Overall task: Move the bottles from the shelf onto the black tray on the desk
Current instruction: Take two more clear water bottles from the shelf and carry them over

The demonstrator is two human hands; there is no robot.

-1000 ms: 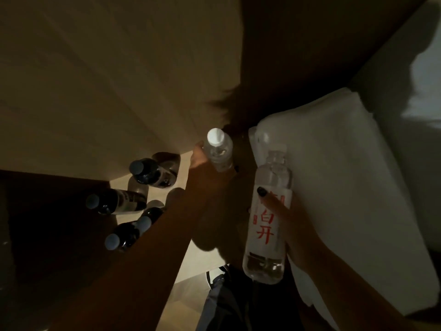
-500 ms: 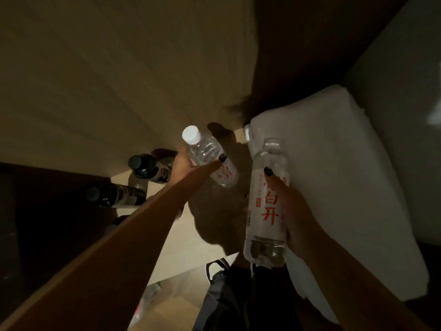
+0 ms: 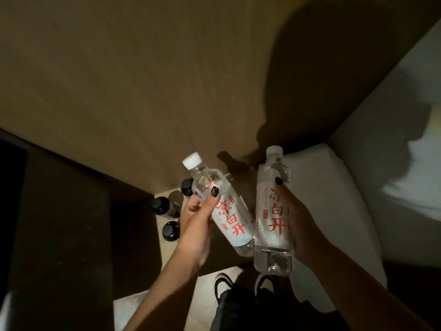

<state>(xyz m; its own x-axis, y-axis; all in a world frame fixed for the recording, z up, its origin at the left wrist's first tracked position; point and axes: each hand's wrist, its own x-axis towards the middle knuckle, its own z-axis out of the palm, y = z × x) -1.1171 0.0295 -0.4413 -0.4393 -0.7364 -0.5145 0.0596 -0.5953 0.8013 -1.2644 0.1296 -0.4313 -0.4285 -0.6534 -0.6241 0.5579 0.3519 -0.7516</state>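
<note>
Both bare forearms reach up and forward from the bottom of the view, wrists angled inward toward each other. The left hand point(image 3: 195, 218) curls around a clear bottle point(image 3: 222, 204), thumb with a dark painted nail pressed across its front. The right hand point(image 3: 298, 218) wraps a second clear bottle point(image 3: 273, 216) from the side, one dark-nailed fingertip showing near its shoulder.

two water bottles side by side, near each other — the left bottle point(image 3: 222, 206) in the left hand point(image 3: 195, 220), tilted, the right bottle point(image 3: 273, 216) in the right hand point(image 3: 298, 223), about upright. three capped bottles point(image 3: 164, 206) stand on the shelf point(image 3: 167, 249) below, left of the left hand — shoes point(image 3: 223, 284) beneath both.
</note>
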